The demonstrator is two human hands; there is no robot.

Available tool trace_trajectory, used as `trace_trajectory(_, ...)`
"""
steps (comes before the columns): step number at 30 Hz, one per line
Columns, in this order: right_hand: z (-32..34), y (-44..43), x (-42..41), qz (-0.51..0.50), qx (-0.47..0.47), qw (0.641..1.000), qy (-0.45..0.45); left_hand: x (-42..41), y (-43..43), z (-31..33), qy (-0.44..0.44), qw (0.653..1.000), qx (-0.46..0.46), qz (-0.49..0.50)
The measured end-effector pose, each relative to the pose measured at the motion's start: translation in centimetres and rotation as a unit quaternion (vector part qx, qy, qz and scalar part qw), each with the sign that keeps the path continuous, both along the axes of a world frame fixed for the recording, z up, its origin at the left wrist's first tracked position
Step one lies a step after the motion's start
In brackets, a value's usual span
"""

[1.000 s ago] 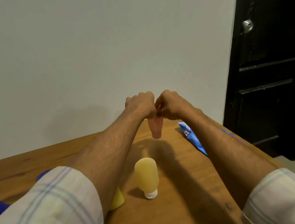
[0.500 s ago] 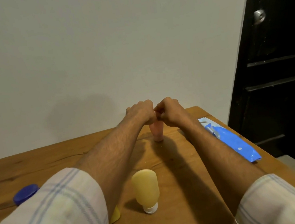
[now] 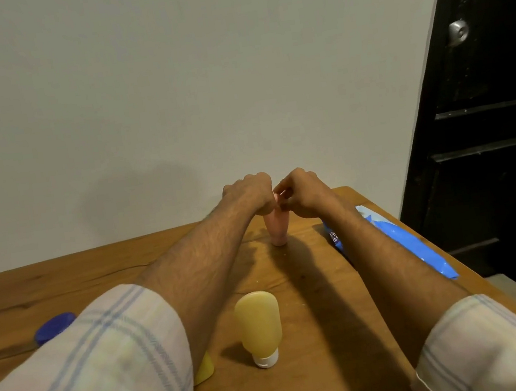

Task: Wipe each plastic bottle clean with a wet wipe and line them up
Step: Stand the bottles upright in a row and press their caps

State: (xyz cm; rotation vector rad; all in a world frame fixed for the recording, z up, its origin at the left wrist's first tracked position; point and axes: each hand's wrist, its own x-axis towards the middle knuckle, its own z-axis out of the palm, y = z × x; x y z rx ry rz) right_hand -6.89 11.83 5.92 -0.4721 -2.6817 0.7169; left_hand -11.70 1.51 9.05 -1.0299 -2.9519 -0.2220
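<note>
1. Yellow bottle (image 3: 259, 324) upright on its white cap (image 3: 266, 360), near side of the desk (image 3: 95, 271)
2. Left hand (image 3: 248, 193), fingers (image 3: 264, 191) curled onto the top of the pink bottle (image 3: 276, 230)
3. Between both hands, pink bottle standing narrow end down at the desk's far side
4. Right hand (image 3: 304, 193), fingers (image 3: 284, 190) pinching that same top
5. Blue wipes pack (image 3: 396, 242) lying flat along the desk's right edge

Dim warm light; arms cast long shadows on the table (image 3: 324, 368); near sleeves blurred, edges bowed.
</note>
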Motion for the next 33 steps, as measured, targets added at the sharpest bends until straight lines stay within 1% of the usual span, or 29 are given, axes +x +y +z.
trace_trajectory(5,1.2,-0.7,1.0,-0.002,0.004,1.0,0.0,0.5,-1.0,1.2,0.01,1.0,-0.002,0.0)
trace_trajectory(9,3.2,-1.6,2.6,-0.023,0.024,0.999,0.014,1.6,-2.5,3.1,-0.001,1.0,-0.001,-0.002)
trace_trajectory(13,6.1,-3.4,5.3,-0.005,0.036,0.999,0.014,3.3,-4.6,5.1,-0.013,1.0,0.002,-0.011)
trace_trajectory(16,7.9,-4.9,7.5,0.033,0.045,0.998,-0.034,5.0,-6.4,6.5,-0.026,0.999,-0.014,-0.029)
trace_trajectory(20,8.8,-7.6,10.1,0.087,0.029,0.98,-0.177,7.5,-8.4,7.4,-0.039,0.996,-0.057,-0.052)
trace_trajectory(22,8.9,-8.9,11.4,0.105,0.017,0.967,-0.231,9.0,-9.3,7.8,-0.052,0.991,-0.097,-0.07)
trace_trajectory(24,8.7,-10.0,12.5,0.119,-0.003,0.957,-0.263,10.7,-10.2,7.9,-0.082,0.979,-0.161,-0.09)
trace_trajectory(25,8.5,-10.4,13.0,0.124,-0.01,0.953,-0.275,11.3,-10.6,7.7,-0.089,0.973,-0.191,-0.095)
trace_trajectory(27,8.0,-11.1,13.6,0.124,-0.017,0.95,-0.287,11.8,-11.0,6.8,-0.074,0.965,-0.235,-0.091)
trace_trajectory(30,7.1,-12.1,13.9,0.113,-0.029,0.953,-0.28,11.9,-11.6,5.1,-0.042,0.964,-0.254,-0.068)
trace_trajectory(33,6.3,-12.9,13.9,0.106,-0.029,0.96,-0.259,11.7,-12.0,3.9,-0.043,0.964,-0.255,-0.063)
